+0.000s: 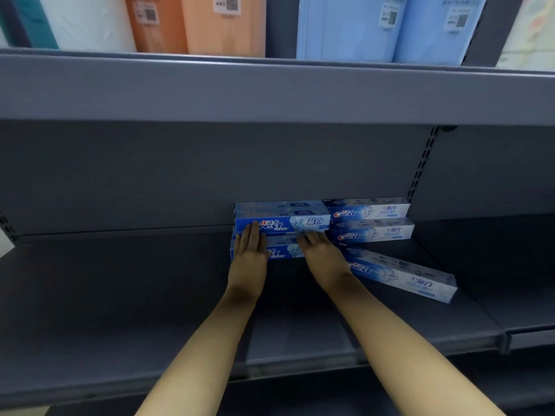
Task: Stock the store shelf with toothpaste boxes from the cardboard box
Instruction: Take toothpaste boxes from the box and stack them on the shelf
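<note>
On the grey shelf board [120,295] at the back stands a stack of blue toothpaste boxes: a top blue box [288,219] over a lower blue box [282,252]. My left hand [250,247] lies flat with fingers straight against the stack's left front. My right hand [319,253] rests against its right front, fingers bent at the top box's lower edge. To the right, two paler boxes are stacked, the upper pale box [369,208] on the lower pale box [375,232]. Another pale box [402,276] lies askew in front. The cardboard box is out of view.
The shelf above [270,91] overhangs and carries orange packages [195,25] and light blue packages [390,28]. A slotted upright [420,166] divides the back panel at the right. The shelf's front lip [300,367] runs below my forearms.
</note>
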`<state>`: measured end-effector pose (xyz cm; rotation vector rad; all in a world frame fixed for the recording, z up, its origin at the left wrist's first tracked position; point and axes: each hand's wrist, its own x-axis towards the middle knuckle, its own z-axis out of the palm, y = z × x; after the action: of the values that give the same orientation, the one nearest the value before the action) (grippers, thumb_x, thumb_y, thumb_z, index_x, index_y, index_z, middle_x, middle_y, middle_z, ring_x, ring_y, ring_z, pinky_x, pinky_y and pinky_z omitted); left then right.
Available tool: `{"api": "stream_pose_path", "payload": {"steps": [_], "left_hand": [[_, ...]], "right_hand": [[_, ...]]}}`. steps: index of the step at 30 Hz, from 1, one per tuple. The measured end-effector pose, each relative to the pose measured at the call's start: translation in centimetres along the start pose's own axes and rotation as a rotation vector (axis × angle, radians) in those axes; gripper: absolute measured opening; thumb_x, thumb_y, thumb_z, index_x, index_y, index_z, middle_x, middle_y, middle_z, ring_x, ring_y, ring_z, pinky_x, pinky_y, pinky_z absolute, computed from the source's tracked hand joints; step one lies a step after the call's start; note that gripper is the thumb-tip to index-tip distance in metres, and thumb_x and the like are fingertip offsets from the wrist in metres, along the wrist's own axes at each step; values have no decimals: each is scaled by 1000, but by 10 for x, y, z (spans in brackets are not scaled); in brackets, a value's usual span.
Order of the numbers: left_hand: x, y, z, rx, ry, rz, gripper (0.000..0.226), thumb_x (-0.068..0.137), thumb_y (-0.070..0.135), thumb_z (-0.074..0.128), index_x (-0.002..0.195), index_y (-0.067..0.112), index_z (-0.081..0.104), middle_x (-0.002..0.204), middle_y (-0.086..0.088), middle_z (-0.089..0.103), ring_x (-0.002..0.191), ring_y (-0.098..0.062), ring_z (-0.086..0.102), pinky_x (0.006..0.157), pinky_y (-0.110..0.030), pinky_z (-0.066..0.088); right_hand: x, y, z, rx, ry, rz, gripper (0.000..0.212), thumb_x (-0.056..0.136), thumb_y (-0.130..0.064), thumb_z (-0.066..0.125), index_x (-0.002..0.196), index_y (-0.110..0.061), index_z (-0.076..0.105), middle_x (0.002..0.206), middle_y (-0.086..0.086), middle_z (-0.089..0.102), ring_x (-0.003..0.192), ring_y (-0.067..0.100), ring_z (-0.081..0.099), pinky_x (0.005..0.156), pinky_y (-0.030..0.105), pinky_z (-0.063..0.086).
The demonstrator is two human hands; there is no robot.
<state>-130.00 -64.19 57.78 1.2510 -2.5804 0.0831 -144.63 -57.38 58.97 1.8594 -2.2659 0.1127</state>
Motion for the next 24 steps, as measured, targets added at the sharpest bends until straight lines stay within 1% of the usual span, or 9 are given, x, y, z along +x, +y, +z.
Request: {"api": "stream_pose_path", "payload": {"steps": [2,5,7,10,12,15,18,21,24], "left_hand": [[-2,2,-1,-62,34,-17,59,99,10,39,150,6,9,157,-11,-9,146,-27,-6,119,-39,14],[-1,3,0,-230,126,-41,49,98,6,43,145,3,28,155,-16,12,144,-31,14,109,-45,37],[0,1,2,-216,118,-64,46,98,9,45,142,5,33,154,-13,15,142,-28,20,104,-40,43],[2,0,5,-201,140,-81,47,95,8,51,139,4,36,153,-11,17,140,-26,22,98,-38,46],[1,3,3,-137,162,-93,51,86,3,61,134,0,44,148,-16,28,137,-30,30,98,-43,45],[3,11,1,-33,180,-59,61,54,-4,84,111,-3,63,122,-22,57,113,-38,57,89,-50,49],[4,34,-6,-34,229,46,54,51,-2,86,102,-1,68,112,-22,63,104,-40,62,85,-51,52],[1,69,-15,-87,210,180,46,73,7,75,117,1,62,130,-22,54,123,-37,50,102,-48,40],[-1,105,-15,-77,131,291,53,94,18,51,143,9,34,153,-10,26,143,-26,20,117,-38,12]], "right_hand": [[2,-2,3,-5,41,-3,57,86,2,55,141,2,37,137,24,43,127,40,42,93,44,49],[7,-1,7,-14,24,22,63,52,8,82,113,6,64,100,26,65,89,43,66,56,43,57],[7,-3,3,-1,67,40,63,47,5,85,108,3,68,95,23,67,84,39,68,51,40,57],[2,-6,2,52,81,33,61,81,1,63,138,0,43,131,23,49,122,39,49,89,45,50],[-4,-2,1,3,50,14,64,92,-6,48,149,-5,19,150,16,27,140,31,25,114,40,24],[-18,8,-2,-23,37,-18,67,95,-10,44,151,-7,8,157,11,15,145,25,11,118,34,0],[-33,25,-10,-54,41,-41,65,95,-9,44,151,-7,12,156,12,17,146,26,10,118,35,-2],[-48,45,-21,-78,29,-43,64,96,-14,45,151,-9,14,157,12,15,146,26,11,119,36,0],[-68,71,-31,-85,18,-20,60,96,-20,45,150,-11,20,155,11,20,145,25,15,118,36,4]]}}
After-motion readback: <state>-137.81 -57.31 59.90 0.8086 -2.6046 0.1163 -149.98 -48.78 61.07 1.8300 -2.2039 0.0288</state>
